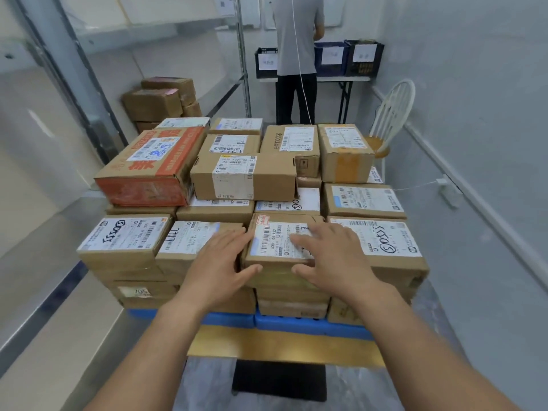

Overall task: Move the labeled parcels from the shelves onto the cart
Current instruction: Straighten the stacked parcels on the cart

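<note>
- Both bare forearms reach forward and slightly inward from the bottom of the view, toward the near edge of a cart [311, 326] with a blue deck, stacked several layers deep with labelled cardboard parcels.
- The left hand [221, 266] lies palm-down with fingers spread flat across the seam between two front-row parcels, its thumb stretched right against the near face of the small parcel [278, 241] with the white label.
- The right hand [330, 258] rests palm-down on the same parcel's top right part, fingers loosely splayed over the label, thumb pointing left along the near edge.
- Neither hand is closed around anything; both are open and pressing or resting on the box tops.
- That small parcel sits in the front row, on the top layer, between a long-labelled box [189, 241] and a wider box [382, 241].
- Farther back, a red-printed carton [154, 166] tops the stack's left side.
- Beyond the cart, a person [296, 51] stands facing a desk [341, 79] that carries dark crates.
</note>
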Motion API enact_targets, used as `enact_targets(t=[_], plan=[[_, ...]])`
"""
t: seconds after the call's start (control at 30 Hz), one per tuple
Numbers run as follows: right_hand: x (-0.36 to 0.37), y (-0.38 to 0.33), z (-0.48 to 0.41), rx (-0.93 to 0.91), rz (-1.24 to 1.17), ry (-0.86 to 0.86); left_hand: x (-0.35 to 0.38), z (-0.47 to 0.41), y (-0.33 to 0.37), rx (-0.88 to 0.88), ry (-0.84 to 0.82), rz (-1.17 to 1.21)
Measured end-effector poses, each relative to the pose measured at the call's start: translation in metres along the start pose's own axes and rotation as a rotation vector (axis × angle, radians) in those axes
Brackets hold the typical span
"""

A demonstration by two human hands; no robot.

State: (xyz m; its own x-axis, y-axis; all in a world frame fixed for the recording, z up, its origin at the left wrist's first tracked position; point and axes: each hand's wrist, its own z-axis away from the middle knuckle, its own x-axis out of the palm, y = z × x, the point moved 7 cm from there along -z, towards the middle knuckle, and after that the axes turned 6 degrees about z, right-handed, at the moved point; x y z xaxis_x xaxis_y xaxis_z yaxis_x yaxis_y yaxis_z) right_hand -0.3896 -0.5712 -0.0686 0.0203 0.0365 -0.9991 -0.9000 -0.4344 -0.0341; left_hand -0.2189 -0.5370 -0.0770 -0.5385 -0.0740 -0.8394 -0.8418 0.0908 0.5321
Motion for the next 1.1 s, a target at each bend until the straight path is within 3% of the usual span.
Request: enact_targets(t=[0.2,0.33,0.47,0.67,0.87,1.1], plan=[[-0.016,0.018,0.004,-0.019,-0.120,0.034,-0.005,0.000,0.009,-0.030,0.007,0.020],[-0.035,0.073,0.016,0.114,-0.209,0.102,-0.003,0.003,0.019,-0.054,0.036,0.020],[-0.026,0.128,0.032,0.238,-0.257,0.037,0.005,0.007,0.027,-0.116,0.068,-0.019],[-0.007,0.135,0.042,0.207,-0.335,-0.082,0.014,0.009,0.031,-0.179,0.116,-0.043],[-0.009,0.135,0.042,0.167,-0.300,-0.077,0.014,0.011,0.033,-0.221,0.129,-0.009],[-0.033,0.143,0.034,0.154,-0.275,0.121,0.016,-0.006,0.077,-0.137,0.216,0.021]])
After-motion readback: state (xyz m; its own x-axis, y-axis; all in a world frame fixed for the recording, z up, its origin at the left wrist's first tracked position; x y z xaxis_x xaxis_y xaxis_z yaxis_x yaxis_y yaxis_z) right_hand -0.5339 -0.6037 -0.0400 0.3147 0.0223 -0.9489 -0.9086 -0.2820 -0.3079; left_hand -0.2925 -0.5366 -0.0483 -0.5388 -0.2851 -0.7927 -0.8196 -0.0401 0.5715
